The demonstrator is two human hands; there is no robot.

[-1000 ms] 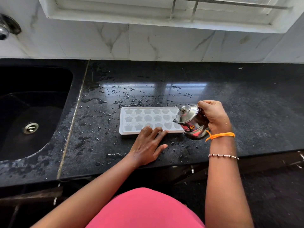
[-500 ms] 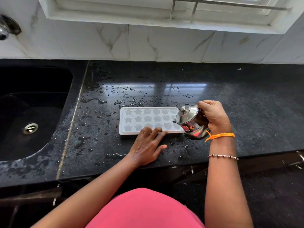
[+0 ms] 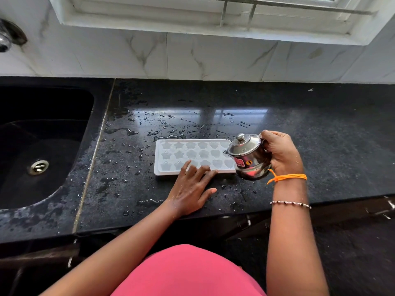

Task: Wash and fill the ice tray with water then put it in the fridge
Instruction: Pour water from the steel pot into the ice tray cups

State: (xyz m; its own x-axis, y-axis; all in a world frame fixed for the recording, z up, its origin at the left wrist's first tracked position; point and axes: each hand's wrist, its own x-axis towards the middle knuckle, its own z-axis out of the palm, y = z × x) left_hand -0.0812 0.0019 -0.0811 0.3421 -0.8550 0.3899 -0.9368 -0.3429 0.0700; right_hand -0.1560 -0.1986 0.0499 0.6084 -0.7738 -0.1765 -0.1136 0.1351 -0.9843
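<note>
A white ice tray (image 3: 188, 153) with star and heart shaped cells lies flat on the wet black counter (image 3: 320, 146). My left hand (image 3: 191, 190) rests palm down on the counter, its fingertips pressing the tray's near edge. My right hand (image 3: 282, 153) grips a small lidded steel pot (image 3: 249, 158) by its handle, tilted left with its spout over the tray's right end. I cannot make out a stream of water.
A black sink (image 3: 40, 150) with a steel drain lies to the left, a tap (image 3: 6, 37) on the wall above it. White marble tiles and a window frame run along the back. Water drops cover the counter around the tray.
The steel pot in my right hand has tipped slightly further over the tray's right end. My left hand and the tray have stayed put.
</note>
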